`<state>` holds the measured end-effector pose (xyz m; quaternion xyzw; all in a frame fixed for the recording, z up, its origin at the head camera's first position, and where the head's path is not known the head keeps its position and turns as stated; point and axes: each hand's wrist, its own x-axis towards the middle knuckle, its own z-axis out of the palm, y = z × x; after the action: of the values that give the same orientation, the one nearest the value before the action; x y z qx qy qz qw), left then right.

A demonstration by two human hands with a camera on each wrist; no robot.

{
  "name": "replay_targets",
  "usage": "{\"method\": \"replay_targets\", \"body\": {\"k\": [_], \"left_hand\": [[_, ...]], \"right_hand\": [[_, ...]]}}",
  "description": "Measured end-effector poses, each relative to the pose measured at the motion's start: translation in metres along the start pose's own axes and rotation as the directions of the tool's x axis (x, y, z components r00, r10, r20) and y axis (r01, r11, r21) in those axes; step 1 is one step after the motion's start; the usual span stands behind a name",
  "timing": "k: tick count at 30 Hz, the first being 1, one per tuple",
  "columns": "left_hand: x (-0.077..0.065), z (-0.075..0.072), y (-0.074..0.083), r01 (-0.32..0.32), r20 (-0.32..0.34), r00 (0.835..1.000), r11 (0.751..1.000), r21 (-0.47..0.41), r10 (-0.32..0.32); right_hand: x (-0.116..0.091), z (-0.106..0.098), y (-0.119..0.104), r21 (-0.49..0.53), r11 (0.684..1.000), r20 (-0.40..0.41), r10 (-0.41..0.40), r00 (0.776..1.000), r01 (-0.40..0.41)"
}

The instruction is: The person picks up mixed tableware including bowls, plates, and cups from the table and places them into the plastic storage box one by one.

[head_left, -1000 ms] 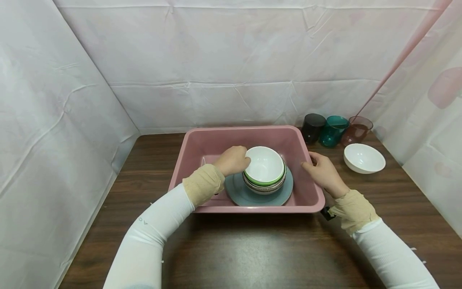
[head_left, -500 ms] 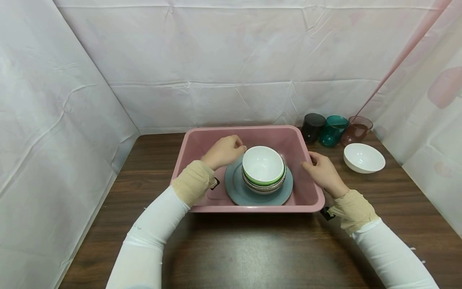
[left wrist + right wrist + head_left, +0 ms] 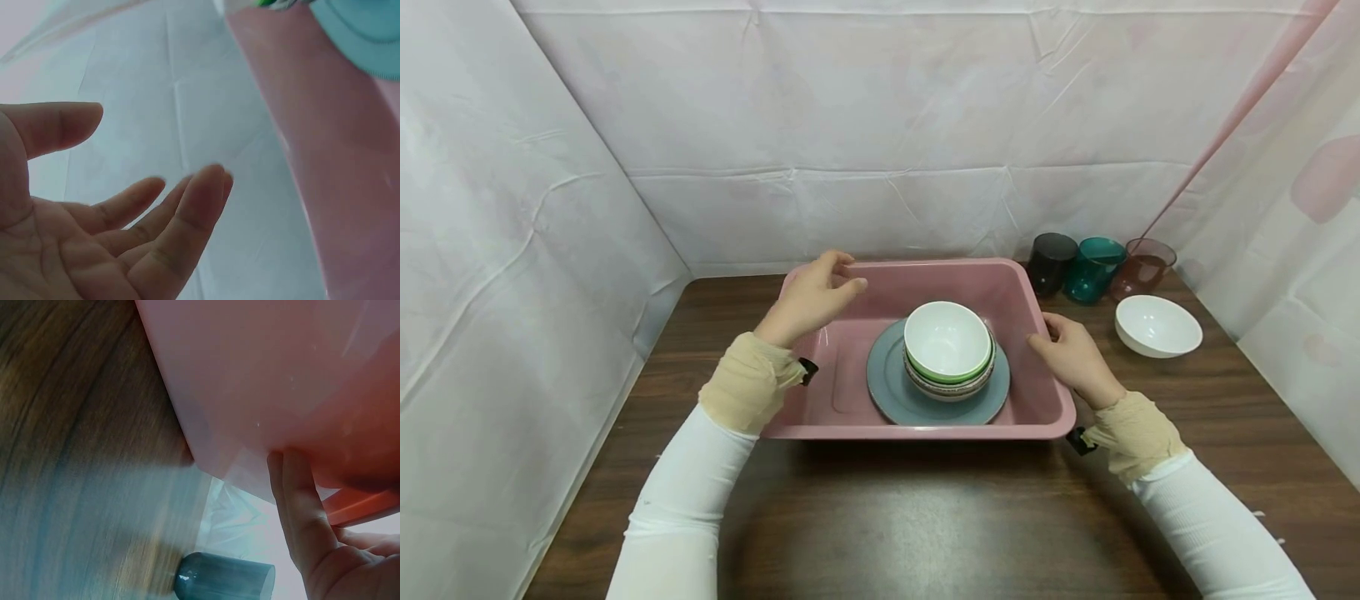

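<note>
A pink plastic tub [image 3: 925,432] stands on the table. Inside it, a blue-grey plate [image 3: 889,387] bears nested bowls, with a white bowl [image 3: 946,337] on top and a green rim just below. My left hand [image 3: 811,298] hovers over the tub's left end, thumb and fingers apart; the left wrist view shows this hand [image 3: 125,244] holding nothing. At the tub's right side my right hand [image 3: 1078,362] holds the rim, thumb inside. In the right wrist view the fingers [image 3: 300,500] of that hand press against the tub's outer wall.
Right of the tub, along the back, stand a dark cup [image 3: 1050,267], a teal cup [image 3: 1093,275] and a reddish cup [image 3: 1141,271]. A separate white bowl [image 3: 1157,327] sits in front of them. Pale sheets hang behind and at both sides of the wooden table [image 3: 925,517].
My left hand has let go of the white bowl on the stack and moved left and away to the tub's left end, its fingers spreading. The right hand has stayed on the rim.
</note>
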<state>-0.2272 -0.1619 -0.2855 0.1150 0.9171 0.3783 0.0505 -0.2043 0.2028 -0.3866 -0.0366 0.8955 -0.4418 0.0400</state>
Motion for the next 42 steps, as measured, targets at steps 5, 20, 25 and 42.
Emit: {"method": "replay_targets", "body": {"k": [5,20,25,42], "left_hand": [[-0.012,-0.02,-0.014,0.01,-0.067,0.998,0.999,-0.05,-0.014],[-0.041,-0.059,-0.074,0.177,0.043,0.982,0.98,0.097,-0.181],[-0.045,-0.05,-0.1,0.198,0.111,0.972,0.977,0.083,-0.206],[-0.053,0.001,-0.135,0.143,0.001,0.989,0.965,-0.219,-0.147]], "right_hand": [[-0.001,-0.001,-0.001,-0.003,1.0,0.004,0.0,1.0,0.0],[-0.001,0.0,0.001,-0.007,1.0,0.005,0.001,1.0,-0.001],[-0.001,0.0,0.002,-0.005,1.0,0.013,0.0,1.0,0.0],[0.0,-0.001,0.002,-0.001,1.0,0.014,-0.009,1.0,0.009]]}}
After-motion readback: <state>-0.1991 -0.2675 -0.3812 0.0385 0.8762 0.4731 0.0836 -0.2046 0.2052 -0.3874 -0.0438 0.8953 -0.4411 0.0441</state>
